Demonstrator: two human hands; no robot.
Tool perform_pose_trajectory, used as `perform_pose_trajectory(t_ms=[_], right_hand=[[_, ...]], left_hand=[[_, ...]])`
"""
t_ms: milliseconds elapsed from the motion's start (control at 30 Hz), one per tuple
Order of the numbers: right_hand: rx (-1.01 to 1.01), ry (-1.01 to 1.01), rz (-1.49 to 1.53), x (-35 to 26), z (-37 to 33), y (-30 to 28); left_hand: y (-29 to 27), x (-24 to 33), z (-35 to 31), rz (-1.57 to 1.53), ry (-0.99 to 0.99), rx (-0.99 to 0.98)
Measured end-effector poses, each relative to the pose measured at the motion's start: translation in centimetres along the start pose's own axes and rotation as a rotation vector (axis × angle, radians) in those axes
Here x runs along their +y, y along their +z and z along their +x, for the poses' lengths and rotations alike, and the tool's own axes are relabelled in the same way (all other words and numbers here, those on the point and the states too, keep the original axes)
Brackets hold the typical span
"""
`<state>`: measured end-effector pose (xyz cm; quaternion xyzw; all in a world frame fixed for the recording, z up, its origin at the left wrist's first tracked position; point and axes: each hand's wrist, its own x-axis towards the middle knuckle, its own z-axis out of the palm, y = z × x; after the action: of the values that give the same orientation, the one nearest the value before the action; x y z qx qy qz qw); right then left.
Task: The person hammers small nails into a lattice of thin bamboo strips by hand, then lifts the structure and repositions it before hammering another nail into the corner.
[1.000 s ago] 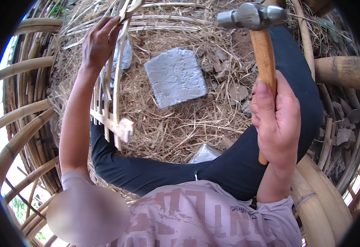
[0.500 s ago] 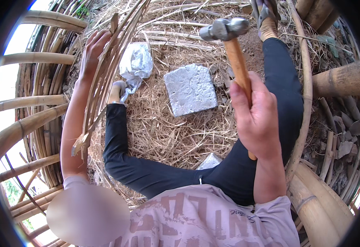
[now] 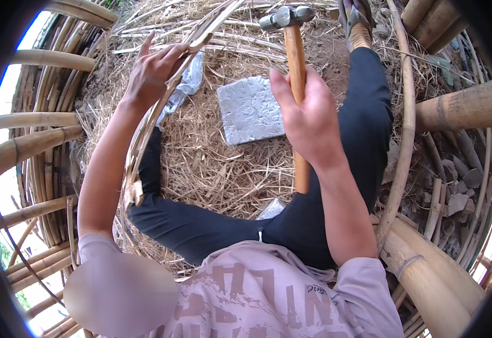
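My right hand [image 3: 312, 127] is wrapped round the wooden handle of a ball-peen hammer [image 3: 295, 56], its metal head pointing away from me. The hammer is held up to the right of a pale square stone block [image 3: 249, 110], and my forearm and hand overlap the block's right side. On the left, my left hand [image 3: 153, 76] grips a long bundle of split bamboo [image 3: 204, 39] near its middle, index finger raised and the others bent over the strips; the thumb is hidden. The bundle slants from my left knee up to the far side, apart from the block.
Dry straw [image 3: 218, 180] covers the ground between my legs [image 3: 364, 129]. A crumpled clear plastic bag [image 3: 191, 76] lies behind the bamboo. Bamboo poles [image 3: 463, 107] stand close on both sides. Broken stones [image 3: 460, 203] lie at the right, and a smaller pale block [image 3: 271, 208] sits near my lap.
My left hand has moved right, and the split bamboo now leans further right, covering more of the plastic bag. The hammer and my right hand have moved left and a little farther away.
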<state>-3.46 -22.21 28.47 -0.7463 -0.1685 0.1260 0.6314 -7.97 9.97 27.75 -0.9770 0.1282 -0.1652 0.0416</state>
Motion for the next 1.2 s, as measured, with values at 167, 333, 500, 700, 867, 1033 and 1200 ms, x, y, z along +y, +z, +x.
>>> perform_pose_trajectory(t_ms=[167, 333, 500, 700, 867, 1033, 1200], right_hand=[[0.009, 0.129, 0.083, 4.4, 2.7, 2.8], [-0.046, 0.272, 0.358, 6.6, 3.0, 4.1], [-0.005, 0.227, 0.0, 8.2, 4.0, 3.8], [-0.113, 0.131, -0.143, 9.2, 4.7, 3.0], [-0.117, 0.081, -0.232, 9.9, 5.1, 3.0], [-0.078, 0.125, -0.132, 9.9, 5.1, 3.2], [-0.11, 0.179, -0.04, 8.9, 5.0, 3.4]], left_hand=[[3.4, 2.2, -1.1, 0.031, 0.016, 0.024], [6.0, 5.9, -1.0, 0.108, 0.028, -0.004], [7.7, 8.8, -1.6, 0.237, 0.016, -0.061], [8.8, 9.4, -1.8, 0.223, 0.006, -0.1], [7.3, 8.5, -2.9, -0.006, -0.136, -0.221], [1.8, 2.8, -13.4, -0.074, -0.696, -0.166], [-1.9, 5.6, -26.7, 0.059, -0.878, -0.271]])
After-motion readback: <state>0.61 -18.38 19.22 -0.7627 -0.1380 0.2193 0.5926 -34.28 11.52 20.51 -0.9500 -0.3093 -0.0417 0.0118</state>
